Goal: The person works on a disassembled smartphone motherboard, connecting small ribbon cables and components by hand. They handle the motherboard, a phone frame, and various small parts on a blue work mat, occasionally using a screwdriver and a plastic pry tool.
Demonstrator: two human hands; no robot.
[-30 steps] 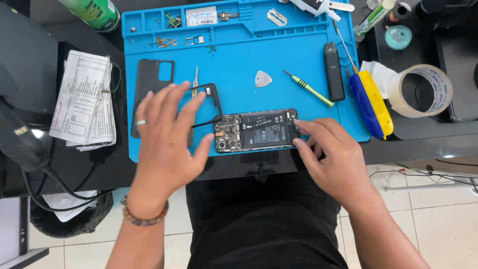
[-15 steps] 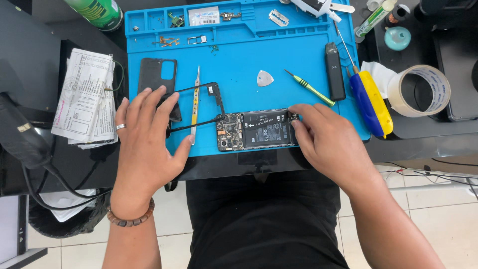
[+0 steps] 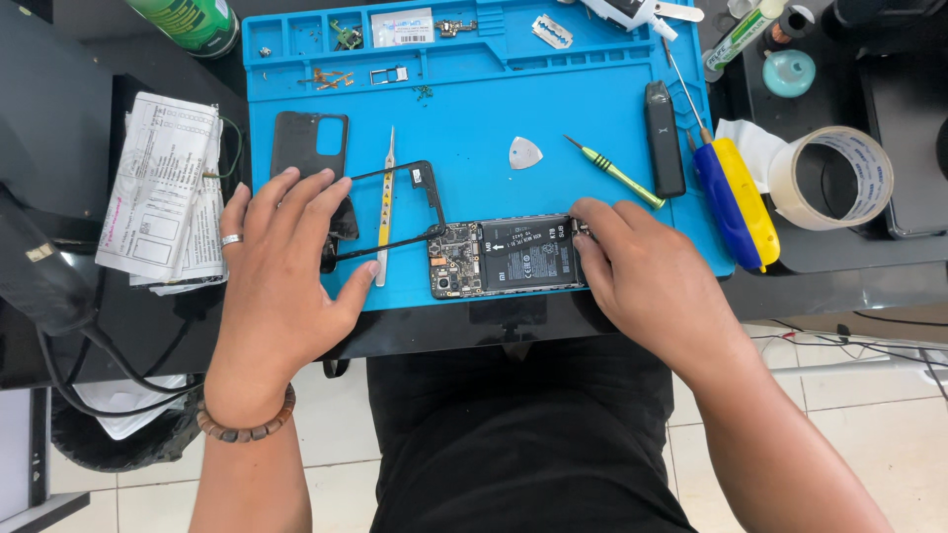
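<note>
- Overhead: blue work mat (image 3: 494, 109) covers the dark counter (image 3: 69, 128); a white label strip (image 3: 402, 28) lies in a top tray compartment.
- Folded white printed papers (image 3: 163, 192) sit left of the mat; a roll of clear tape (image 3: 831, 178) sits right.
- Left hand (image 3: 281, 281) lies flat, fingers spread apart, on the black phone frame (image 3: 395, 212) and back cover (image 3: 308, 148).
- Right hand (image 3: 647, 281): fingers together, pinching the right end of the opened phone (image 3: 509, 257), which lies at the mat's near edge.
- Tweezers (image 3: 386, 202) lie just beside the left fingertips.
</note>
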